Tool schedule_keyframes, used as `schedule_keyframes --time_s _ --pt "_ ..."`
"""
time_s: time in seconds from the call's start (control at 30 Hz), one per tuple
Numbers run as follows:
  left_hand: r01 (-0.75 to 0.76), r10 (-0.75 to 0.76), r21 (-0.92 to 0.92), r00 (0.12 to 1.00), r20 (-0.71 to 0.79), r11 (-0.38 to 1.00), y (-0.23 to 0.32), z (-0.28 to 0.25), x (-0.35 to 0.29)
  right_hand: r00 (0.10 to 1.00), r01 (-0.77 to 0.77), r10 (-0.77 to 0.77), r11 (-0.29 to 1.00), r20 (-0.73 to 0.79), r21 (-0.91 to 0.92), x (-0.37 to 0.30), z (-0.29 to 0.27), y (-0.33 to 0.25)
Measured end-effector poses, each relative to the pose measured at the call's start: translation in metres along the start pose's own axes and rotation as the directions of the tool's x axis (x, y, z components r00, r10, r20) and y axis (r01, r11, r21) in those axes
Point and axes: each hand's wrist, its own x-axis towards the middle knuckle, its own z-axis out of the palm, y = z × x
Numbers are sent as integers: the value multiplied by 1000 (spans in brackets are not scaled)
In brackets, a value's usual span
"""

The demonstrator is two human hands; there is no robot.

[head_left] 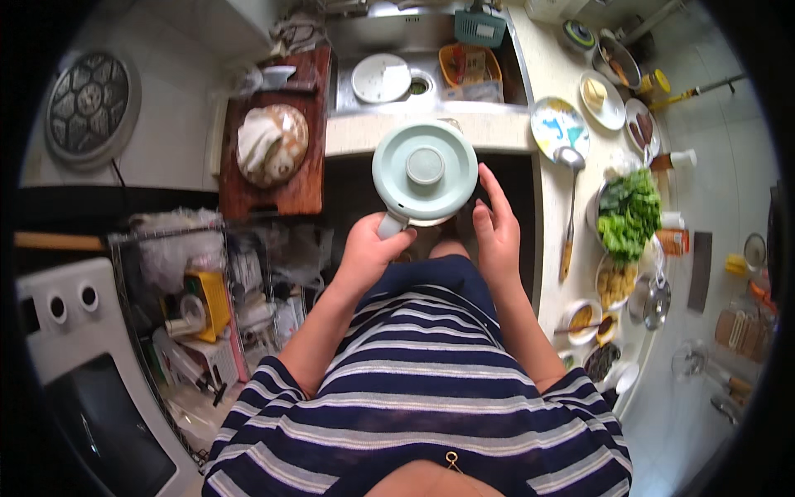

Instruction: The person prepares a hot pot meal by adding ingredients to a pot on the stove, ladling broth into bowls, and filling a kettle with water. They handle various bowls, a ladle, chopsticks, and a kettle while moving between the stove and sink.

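In front of my body is a pale green lidded pot (pixel 389 178), seen from above, with a round raised knob (pixel 425 166) in the middle of its lid. My left hand (pixel 370 253) is wrapped round the pot's short handle (pixel 392 224) at its near left side. My right hand (pixel 497 228) is at the pot's right side with its fingers stretched out and apart. Its fingertips are close to the lid's rim; whether they touch it I cannot tell. The lid is on, so what is inside is hidden.
Ahead lies a metal sink (pixel 348 98) with a white round lid (pixel 381 79) and an orange basket (pixel 451 74). A wooden board (pixel 240 192) is at left. The right counter holds a ladle (pixel 570 219), plates and leafy greens (pixel 629 217). A microwave (pixel 79 298) stands lower left.
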Motion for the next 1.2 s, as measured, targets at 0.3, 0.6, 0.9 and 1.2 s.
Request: schedule_keyframes --time_s 0.3,0.6,0.9,1.2 --pt "-3 4 22 1000 -7 1000 -74 -28 -192 999 -26 26 1000 40 -10 -168 53 -23" --pt "-55 42 -58 977 -208 997 -157 -14 -388 958 109 -75 988 275 -112 -337 73 -46" --pt "-33 -46 -173 900 -434 984 -194 -15 -574 826 234 -103 957 555 -171 -469 127 -79" --pt "-70 -78 -186 725 -685 980 -279 -64 -711 600 415 -172 902 781 -120 -567 242 -98"
